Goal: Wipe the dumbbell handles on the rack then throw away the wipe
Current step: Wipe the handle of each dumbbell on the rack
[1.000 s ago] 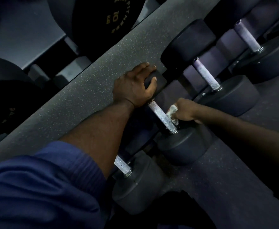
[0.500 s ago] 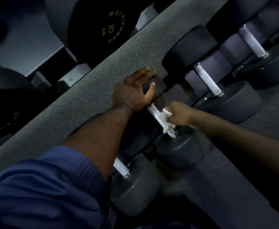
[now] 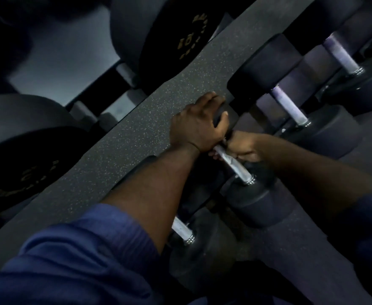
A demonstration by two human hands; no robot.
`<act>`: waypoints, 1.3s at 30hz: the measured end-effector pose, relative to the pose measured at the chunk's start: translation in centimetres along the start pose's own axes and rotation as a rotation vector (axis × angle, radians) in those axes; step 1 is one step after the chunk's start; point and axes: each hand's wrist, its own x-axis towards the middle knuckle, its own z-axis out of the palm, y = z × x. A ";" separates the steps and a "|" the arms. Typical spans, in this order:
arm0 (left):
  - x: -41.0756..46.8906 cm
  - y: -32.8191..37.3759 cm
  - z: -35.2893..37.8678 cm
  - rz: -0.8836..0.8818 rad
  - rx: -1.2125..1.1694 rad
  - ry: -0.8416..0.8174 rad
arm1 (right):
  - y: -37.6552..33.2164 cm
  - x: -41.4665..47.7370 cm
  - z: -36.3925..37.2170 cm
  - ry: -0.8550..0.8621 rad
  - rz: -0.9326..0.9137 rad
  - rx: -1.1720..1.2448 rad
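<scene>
Dim, blurry shot: the wipe point(image 3: 229, 160) is mostly hidden inside the right hand point(image 3: 243, 147), with only a pale scrap showing against the handle point(image 3: 241, 171), and the dumbbell's far head point(image 3: 220, 112) is largely covered. The left hand point(image 3: 199, 126), forearm extended from a blue sleeve point(image 3: 81, 260), curls its fingers and thumb over that far head beside the speckled rack shelf point(image 3: 136, 133). The right hand is fisted round the wipe at the handle's far end, just beside the left hand.

The right hand point(image 3: 242, 146) curls over the upper part of the handle point(image 3: 239, 169), hiding most of the wipe point(image 3: 229, 160); only a pale scrap shows. Just above the handle, the left hand point(image 3: 199, 126) covers the far head point(image 3: 219, 113). Below the handle, the left forearm point(image 3: 158, 183) hides most of the next handle point(image 3: 181, 230). The gold lettering point(image 3: 191, 38) well above the handle is too blurred to read.
</scene>
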 end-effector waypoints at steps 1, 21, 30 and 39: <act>0.1 -0.1 -0.2 0.006 0.001 0.007 | 0.3 0.2 -0.3 -0.060 0.042 0.009; 0.2 0.8 -0.5 0.004 0.036 -0.022 | 4.7 -0.9 -2.1 -0.198 0.115 -0.509; -0.1 0.7 -0.7 0.006 0.048 -0.017 | 1.6 0.6 1.3 0.109 0.019 -0.271; -0.1 0.3 -0.2 -0.007 0.053 0.007 | 0.1 0.4 1.1 -0.026 0.099 0.003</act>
